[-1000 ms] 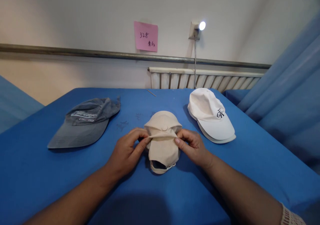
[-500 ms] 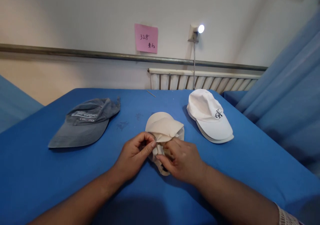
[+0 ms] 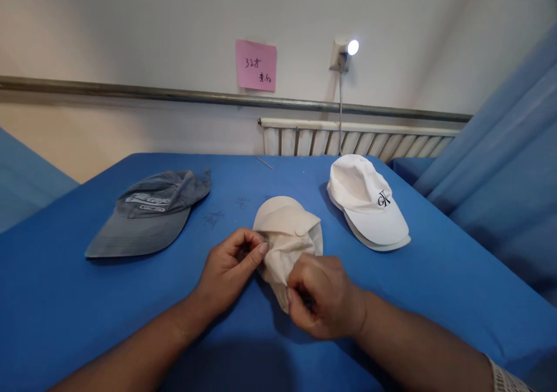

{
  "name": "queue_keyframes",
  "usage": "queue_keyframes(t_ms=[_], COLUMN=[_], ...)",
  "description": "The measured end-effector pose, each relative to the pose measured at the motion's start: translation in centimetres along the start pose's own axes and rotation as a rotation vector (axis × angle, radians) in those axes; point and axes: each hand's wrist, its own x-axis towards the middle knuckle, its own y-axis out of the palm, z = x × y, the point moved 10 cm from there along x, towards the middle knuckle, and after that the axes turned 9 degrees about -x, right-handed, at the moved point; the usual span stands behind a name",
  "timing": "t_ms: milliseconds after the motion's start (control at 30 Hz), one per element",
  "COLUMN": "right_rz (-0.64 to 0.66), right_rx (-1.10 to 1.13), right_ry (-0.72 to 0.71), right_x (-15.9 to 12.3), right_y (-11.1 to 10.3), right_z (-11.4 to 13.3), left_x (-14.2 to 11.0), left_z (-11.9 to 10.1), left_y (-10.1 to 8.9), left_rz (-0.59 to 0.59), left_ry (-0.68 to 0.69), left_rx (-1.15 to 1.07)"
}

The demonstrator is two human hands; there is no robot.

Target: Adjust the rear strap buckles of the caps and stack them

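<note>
An indoor room, shown by radiator (image 3: 359, 127) and wall socket (image 3: 335, 57).

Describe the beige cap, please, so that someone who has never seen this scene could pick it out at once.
Look at the blue-covered table: a gray cap lies on its left and a white cap on its right. Between them and nearer the viewer is the beige cap, with the left hand and right hand at it. Unlike those neighbours, it shows no lettering.
</note>
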Motion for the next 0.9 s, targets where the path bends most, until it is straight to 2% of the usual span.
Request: queue_keyframes(t_ms=[100, 167, 200, 300, 367, 433, 533, 633, 767, 900], right_rz=[-0.006, -0.045, -0.079, -0.178, -0.19, -0.084, 0.119, 0.169, -0.004, -0.203], right_rx=[0.013, 0.05, 0.063, 0.061, 0.054, 0.042, 0.026, 0.012, 0.197, 0.536], right_ry=[-0.263, -0.279, -0.215, 0.13, 0.274, 0.334, 0.356, 0.36, 0.408, 0.531], right_x=[-0.3, -0.3, -0.2, -0.2, -0.4, -0.4, -0.4, -0.5, -1.0, -2.0], right_y=[-1.0, -1.9, -2.5, -3.9, -4.0, -2.9, -0.5, 0.6, -0.6, -1.8], right_z=[2.9, 2.9, 2.0, -3.0, -5.7, -7.3, -8.0, -7.5, -7.8, -10.2], left_x=[0.2, 0.2, 0.2, 0.2, 0.2, 0.3, 0.4, 0.5, 0.5, 0.5], left_z=[0.4, 0.6, 0.6, 0.6, 0.4, 0.3, 0.2, 0.1, 0.0, -0.1], left_y=[-0.2, -0.2, -0.3, -0.4, -0.6, -1.0, -1.4, -1.2, -1.3, -1.5], left_rz=[0.016, 0.021, 0.022, 0.012, -0.007, -0.039, -0.066, -0.043, -0.051, -0.058], left_ry=[-0.021, -0.019, -0.012, 0.024, 0.05, 0.065, 0.072, 0.075, 0.076, 0.088], left_rx=[-0.003, 0.025, 0.047, 0.128, 0.164, 0.183, 0.18, 0.153, 0.177, 0.252])
